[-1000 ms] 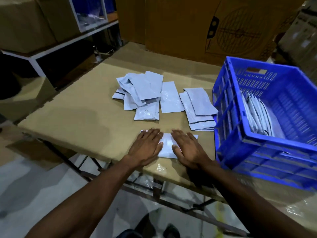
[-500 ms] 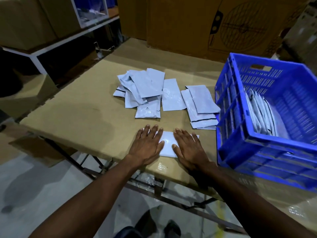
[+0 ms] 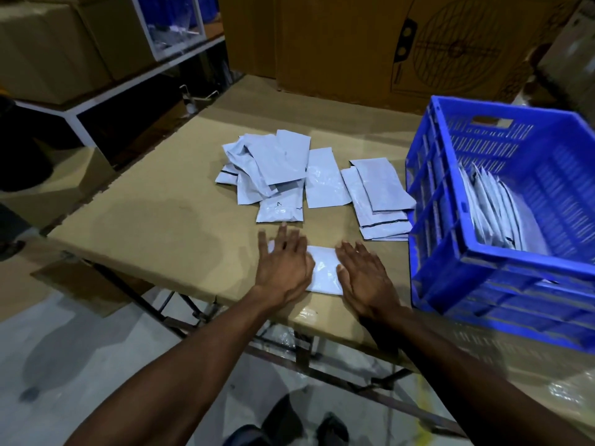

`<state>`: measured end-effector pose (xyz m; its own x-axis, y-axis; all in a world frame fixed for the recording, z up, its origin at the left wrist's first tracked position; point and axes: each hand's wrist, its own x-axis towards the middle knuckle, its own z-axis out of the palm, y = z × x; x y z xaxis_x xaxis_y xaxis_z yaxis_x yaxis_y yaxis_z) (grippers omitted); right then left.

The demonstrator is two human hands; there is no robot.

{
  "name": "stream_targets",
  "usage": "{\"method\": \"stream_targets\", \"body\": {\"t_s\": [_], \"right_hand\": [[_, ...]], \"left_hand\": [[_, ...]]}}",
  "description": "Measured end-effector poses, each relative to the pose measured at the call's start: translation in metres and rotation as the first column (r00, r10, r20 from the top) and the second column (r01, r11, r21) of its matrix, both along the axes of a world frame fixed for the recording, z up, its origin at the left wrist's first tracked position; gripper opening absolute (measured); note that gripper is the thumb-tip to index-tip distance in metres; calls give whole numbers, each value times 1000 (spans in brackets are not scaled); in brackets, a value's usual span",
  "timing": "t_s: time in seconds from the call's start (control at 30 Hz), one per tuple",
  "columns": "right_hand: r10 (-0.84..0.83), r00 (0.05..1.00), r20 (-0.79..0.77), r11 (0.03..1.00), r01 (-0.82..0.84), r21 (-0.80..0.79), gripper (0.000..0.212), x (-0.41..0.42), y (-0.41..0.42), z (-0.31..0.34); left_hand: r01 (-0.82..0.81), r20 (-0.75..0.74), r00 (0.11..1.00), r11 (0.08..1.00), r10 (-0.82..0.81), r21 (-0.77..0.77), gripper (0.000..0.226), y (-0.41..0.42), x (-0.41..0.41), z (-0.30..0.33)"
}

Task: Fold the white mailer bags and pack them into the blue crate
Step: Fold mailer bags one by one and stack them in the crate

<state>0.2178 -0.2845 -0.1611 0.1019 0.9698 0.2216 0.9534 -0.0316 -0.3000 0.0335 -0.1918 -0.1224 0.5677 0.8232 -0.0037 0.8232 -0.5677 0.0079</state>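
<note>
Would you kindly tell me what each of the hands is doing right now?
Left hand: open, fingers straight, pressing flat on the white bag.
Right hand: open, flat on the same bag.

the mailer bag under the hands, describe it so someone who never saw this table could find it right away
Start at the blue crate on the right of the cardboard-topped table, then move left along the table's near edge. There one white mailer bag lies flat with the left hand and right hand pressing on it. Unlike the loose bags farther back, it lies alone under both palms.
</note>
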Motion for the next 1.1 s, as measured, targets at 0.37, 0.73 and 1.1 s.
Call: {"method": "stream_targets", "body": {"t_s": [0.37, 0.73, 1.1], "right_hand": [[7, 998, 56, 1000, -6, -24, 60, 0, -2, 2], [12, 998, 54, 995, -6, -102, 61, 2, 1, 4], [116, 982, 147, 966, -77, -248, 67, -15, 14, 22]], "left_hand": [[53, 73, 996, 997, -48, -57, 72, -18, 32, -18], [61, 138, 989, 993, -47, -99, 79, -3, -1, -26], [0, 101, 995, 993, 12, -115, 82, -5, -12, -22]]}}
